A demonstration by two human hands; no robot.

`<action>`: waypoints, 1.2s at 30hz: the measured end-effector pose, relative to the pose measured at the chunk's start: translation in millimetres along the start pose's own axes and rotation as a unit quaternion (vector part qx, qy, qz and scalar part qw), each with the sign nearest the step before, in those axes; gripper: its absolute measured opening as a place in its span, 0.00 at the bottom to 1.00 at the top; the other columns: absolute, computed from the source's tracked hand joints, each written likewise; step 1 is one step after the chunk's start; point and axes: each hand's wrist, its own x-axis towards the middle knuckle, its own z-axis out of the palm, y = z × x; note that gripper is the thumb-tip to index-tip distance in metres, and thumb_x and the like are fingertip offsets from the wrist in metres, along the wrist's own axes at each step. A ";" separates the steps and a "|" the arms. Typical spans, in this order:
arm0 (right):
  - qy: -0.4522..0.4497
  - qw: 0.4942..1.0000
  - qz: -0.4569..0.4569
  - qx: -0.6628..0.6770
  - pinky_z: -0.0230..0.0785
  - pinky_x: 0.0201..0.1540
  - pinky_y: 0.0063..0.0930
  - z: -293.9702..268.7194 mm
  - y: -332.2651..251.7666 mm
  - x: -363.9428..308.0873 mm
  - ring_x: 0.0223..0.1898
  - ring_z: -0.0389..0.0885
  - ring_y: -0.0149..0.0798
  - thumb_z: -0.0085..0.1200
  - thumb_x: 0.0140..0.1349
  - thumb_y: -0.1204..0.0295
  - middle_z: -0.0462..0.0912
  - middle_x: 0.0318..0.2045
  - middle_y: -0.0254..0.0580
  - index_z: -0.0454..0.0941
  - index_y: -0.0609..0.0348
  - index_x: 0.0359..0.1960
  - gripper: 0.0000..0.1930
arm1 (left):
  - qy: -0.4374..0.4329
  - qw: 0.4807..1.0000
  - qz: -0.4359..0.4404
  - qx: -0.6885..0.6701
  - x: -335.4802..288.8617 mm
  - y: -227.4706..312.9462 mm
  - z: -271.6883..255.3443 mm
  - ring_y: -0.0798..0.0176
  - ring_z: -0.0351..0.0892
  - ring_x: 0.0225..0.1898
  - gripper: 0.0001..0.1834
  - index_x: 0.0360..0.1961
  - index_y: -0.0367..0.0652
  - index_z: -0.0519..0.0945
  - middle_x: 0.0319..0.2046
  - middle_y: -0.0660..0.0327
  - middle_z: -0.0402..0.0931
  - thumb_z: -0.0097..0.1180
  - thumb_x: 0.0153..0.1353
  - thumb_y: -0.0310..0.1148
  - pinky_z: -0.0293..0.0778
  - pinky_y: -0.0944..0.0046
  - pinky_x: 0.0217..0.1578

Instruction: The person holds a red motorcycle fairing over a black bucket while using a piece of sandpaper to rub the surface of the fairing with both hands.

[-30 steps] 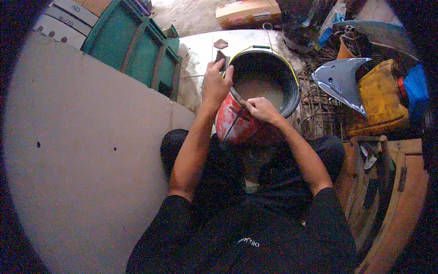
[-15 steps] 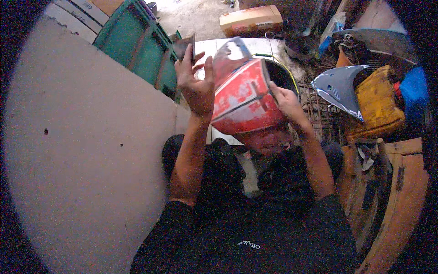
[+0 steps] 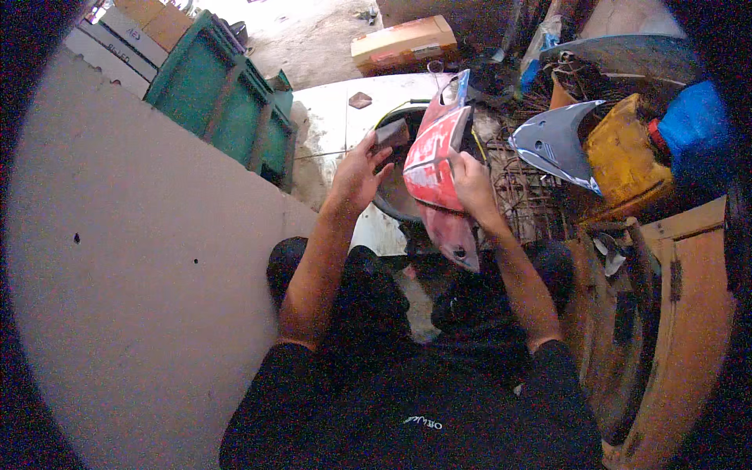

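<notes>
A red and white plastic motorcycle fairing panel (image 3: 432, 160), its paint patchy and scuffed, is held up by my right hand (image 3: 472, 186), which grips its right edge. The panel leans over a dark round basin (image 3: 398, 205) and hides part of it. My left hand (image 3: 359, 174) is to the left of the panel, apart from it. Between its thumb and fingers it pinches a small dark brown piece that looks like folded sandpaper (image 3: 392, 135), over the basin. Another small brown piece (image 3: 360, 100) lies on the white tiles behind the basin.
A green cabinet (image 3: 211, 90) and a pale wall (image 3: 157, 227) stand left. At right are a rusty wire rack (image 3: 529, 196), a grey panel (image 3: 556, 145), a yellow jerrycan (image 3: 630, 153), a blue container (image 3: 697, 133) and wooden frames (image 3: 689, 305). Behind lies a cardboard box (image 3: 403, 43).
The panel has been turned, so it now looks narrower and more upright, uncovering more of the basin. My left hand has come down and toward the basin with the brown piece.
</notes>
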 end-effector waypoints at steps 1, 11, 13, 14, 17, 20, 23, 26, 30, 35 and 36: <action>-0.012 1.000 0.012 0.011 0.68 0.33 0.43 0.9 -9.9 4.6 0.28 0.77 0.57 0.44 0.71 0.52 0.78 0.26 0.59 0.76 0.65 0.31 0.24 | -0.025 0.999 -0.022 0.003 8.5 -5.3 -12.4 0.61 0.77 0.47 0.21 0.57 0.43 0.72 0.49 0.62 0.77 0.44 0.72 0.46 0.66 0.56 0.51; -0.084 0.995 0.028 0.039 0.66 0.31 0.35 -18.4 -16.6 6.7 0.24 0.71 0.33 0.43 0.73 0.52 0.74 0.21 0.48 0.75 0.66 0.30 0.26 | 0.030 0.968 0.101 0.230 -8.1 -11.1 -14.4 0.65 0.81 0.39 0.18 0.49 0.36 0.77 0.41 0.58 0.82 0.45 0.72 0.41 0.74 0.63 0.41; -0.134 0.984 0.021 0.112 0.68 0.36 0.29 -14.6 -12.2 8.6 0.28 0.72 0.28 0.42 0.74 0.54 0.80 0.25 0.40 0.78 0.67 0.35 0.24 | 0.066 0.975 0.064 0.203 -19.0 -12.7 -9.7 0.67 0.81 0.37 0.17 0.46 0.34 0.78 0.39 0.58 0.83 0.48 0.72 0.39 0.75 0.64 0.38; -0.171 0.978 0.038 0.115 0.69 0.40 0.25 -15.3 -12.1 8.3 0.32 0.73 0.25 0.41 0.74 0.55 0.82 0.29 0.34 0.79 0.67 0.39 0.24 | 0.086 0.954 0.134 0.254 -27.8 -11.7 -6.2 0.69 0.81 0.35 0.16 0.45 0.33 0.78 0.38 0.60 0.83 0.50 0.71 0.36 0.76 0.65 0.36; -0.215 0.957 0.063 0.186 0.69 0.40 0.24 0.7 -1.1 2.7 0.32 0.73 0.24 0.41 0.74 0.54 0.82 0.29 0.35 0.79 0.67 0.39 0.24 | 0.078 0.905 0.276 0.314 -24.8 -5.8 0.3 0.60 0.84 0.30 0.14 0.50 0.33 0.78 0.36 0.53 0.85 0.52 0.68 0.30 0.77 0.59 0.35; -0.193 0.978 -0.011 0.085 0.68 0.33 0.31 8.7 -10.1 -0.5 0.26 0.71 0.29 0.43 0.73 0.53 0.79 0.24 0.43 0.77 0.66 0.34 0.25 | 0.157 0.724 0.325 0.588 -24.2 -10.7 8.0 0.39 0.81 0.33 0.23 0.59 0.51 0.76 0.33 0.40 0.79 0.49 0.62 0.24 0.76 0.49 0.33; -0.162 0.983 -0.029 0.084 0.67 0.30 0.41 9.6 -31.7 1.4 0.26 0.74 0.47 0.43 0.72 0.52 0.78 0.23 0.53 0.76 0.64 0.30 0.25 | 0.165 0.704 0.302 0.621 -10.2 -39.2 -5.9 0.40 0.81 0.34 0.16 0.50 0.45 0.78 0.34 0.45 0.80 0.46 0.62 0.27 0.74 0.44 0.35; -0.111 0.990 -0.015 0.081 0.68 0.31 0.49 12.8 -23.6 5.7 0.30 0.79 0.63 0.42 0.71 0.51 0.78 0.25 0.60 0.76 0.62 0.28 0.26 | 0.102 0.712 0.333 0.609 -0.9 -49.2 -2.1 0.42 0.80 0.38 0.11 0.44 0.42 0.76 0.35 0.48 0.79 0.49 0.61 0.29 0.75 0.47 0.38; -0.079 0.994 0.006 0.069 0.69 0.33 0.47 9.0 -7.3 9.5 0.31 0.79 0.62 0.42 0.71 0.51 0.78 0.26 0.61 0.77 0.64 0.30 0.26 | 0.046 0.598 0.352 0.719 -18.5 -77.2 4.2 0.45 0.64 0.66 0.29 0.62 0.31 0.67 0.64 0.42 0.64 0.48 0.66 0.41 0.65 0.44 0.59; -0.058 0.997 0.005 0.048 0.68 0.33 0.45 20.3 -15.9 8.8 0.28 0.77 0.62 0.42 0.72 0.52 0.76 0.24 0.60 0.76 0.66 0.30 0.26 | 0.131 0.673 0.171 0.708 9.0 -68.7 1.0 0.45 0.63 0.67 0.33 0.64 0.34 0.65 0.65 0.42 0.63 0.41 0.69 0.51 0.60 0.39 0.61; -0.077 0.996 0.018 0.045 0.67 0.32 0.45 15.0 -15.3 11.0 0.26 0.76 0.59 0.42 0.72 0.53 0.76 0.23 0.60 0.76 0.66 0.28 0.26 | 0.081 0.687 0.252 0.677 5.4 -80.1 0.6 0.45 0.63 0.67 0.33 0.65 0.35 0.65 0.65 0.42 0.63 0.41 0.69 0.51 0.60 0.38 0.61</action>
